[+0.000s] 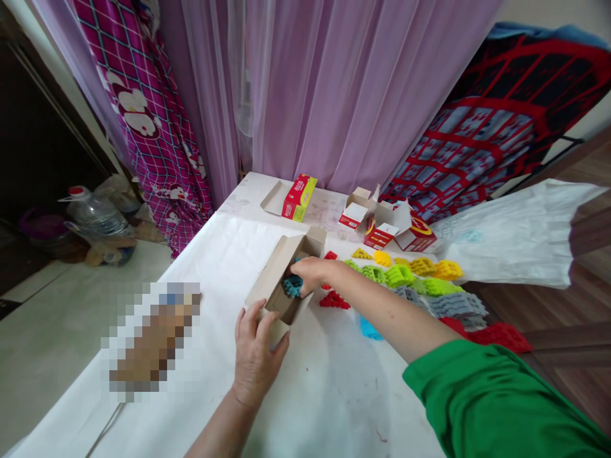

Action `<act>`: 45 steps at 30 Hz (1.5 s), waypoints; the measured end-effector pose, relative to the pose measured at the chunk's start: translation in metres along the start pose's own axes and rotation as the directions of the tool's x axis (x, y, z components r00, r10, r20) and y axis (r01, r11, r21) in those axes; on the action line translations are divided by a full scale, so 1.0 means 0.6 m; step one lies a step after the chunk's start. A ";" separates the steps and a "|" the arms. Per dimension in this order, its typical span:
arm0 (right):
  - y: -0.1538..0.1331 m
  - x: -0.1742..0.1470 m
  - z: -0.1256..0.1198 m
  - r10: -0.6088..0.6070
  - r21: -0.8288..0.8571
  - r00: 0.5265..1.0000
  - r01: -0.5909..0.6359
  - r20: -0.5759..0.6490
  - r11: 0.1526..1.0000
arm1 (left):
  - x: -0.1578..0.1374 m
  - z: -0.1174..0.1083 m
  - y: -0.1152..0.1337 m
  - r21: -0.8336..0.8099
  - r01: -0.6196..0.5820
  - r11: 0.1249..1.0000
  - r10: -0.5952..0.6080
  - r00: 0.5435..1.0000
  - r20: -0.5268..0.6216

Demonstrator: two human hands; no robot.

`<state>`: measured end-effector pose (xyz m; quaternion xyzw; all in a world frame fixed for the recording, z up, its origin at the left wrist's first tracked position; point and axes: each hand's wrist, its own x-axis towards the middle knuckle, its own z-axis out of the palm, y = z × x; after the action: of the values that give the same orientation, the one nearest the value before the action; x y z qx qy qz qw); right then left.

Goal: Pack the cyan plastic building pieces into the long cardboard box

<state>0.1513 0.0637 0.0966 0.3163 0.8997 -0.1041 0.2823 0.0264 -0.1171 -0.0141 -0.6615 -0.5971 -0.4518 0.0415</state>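
An opened cardboard box [267, 270] lies on the white-covered table with its lid folded out to the left and its plain inside showing. My left hand [258, 337] rests at the box's near end, fingers bent over its edge. Inside the box is my right hand [309, 275], closed around teal plastic pieces [292, 286]; its fingertips are partly hidden. Red pieces [334, 300] lie just right of the box, and a bright blue piece [370, 328] sits under my right forearm.
Rows of yellow [422, 266], lime green [400, 275], grey [456, 306] and red pieces run along the table's right side. Red cartons [379, 234] and a red-and-green carton [300, 198] stand at the back. A white plastic bag [520, 235] hangs right; a blurred-out item [150, 343] lies left.
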 end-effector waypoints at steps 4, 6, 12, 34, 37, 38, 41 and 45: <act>0.003 0.001 0.005 -0.021 0.028 1.000 0.021 -0.003 0.999 | 0.001 0.000 0.000 0.006 -0.003 1.000 0.003 1.000 -0.002; 0.003 0.002 0.008 -0.025 0.031 1.000 0.025 -0.006 0.999 | 0.000 0.001 0.000 0.008 -0.003 1.000 0.003 1.000 0.005; -0.002 -0.006 0.012 -0.009 0.007 0.999 0.009 -0.036 1.000 | -0.001 0.000 0.001 0.010 0.000 1.000 -0.001 1.000 0.014; -0.075 0.009 0.034 0.488 0.117 0.871 -0.479 -0.062 0.870 | -0.002 0.002 0.002 0.004 -0.003 1.000 0.003 1.000 0.025; -0.078 0.010 0.034 0.490 0.135 0.869 -0.478 -0.070 0.868 | -0.002 0.002 0.001 0.007 -0.008 1.000 0.008 1.000 0.020; -0.080 0.009 0.034 0.491 0.140 0.868 -0.479 -0.070 0.866 | -0.002 0.002 0.000 0.009 -0.009 1.000 0.009 1.000 0.018; -0.080 -0.004 0.026 0.469 0.165 0.878 -0.450 -0.099 0.878 | -0.001 0.002 -0.001 0.010 -0.009 1.000 0.009 1.000 0.017; -0.037 -0.080 0.009 0.394 0.293 0.859 -0.304 -0.326 0.906 | 0.002 0.002 -0.004 0.008 -0.018 1.000 0.018 1.000 0.003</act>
<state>0.1704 0.0201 0.1197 0.5198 0.8456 -0.0922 0.0792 0.0250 -0.1148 -0.0152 -0.6675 -0.5929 -0.4481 0.0474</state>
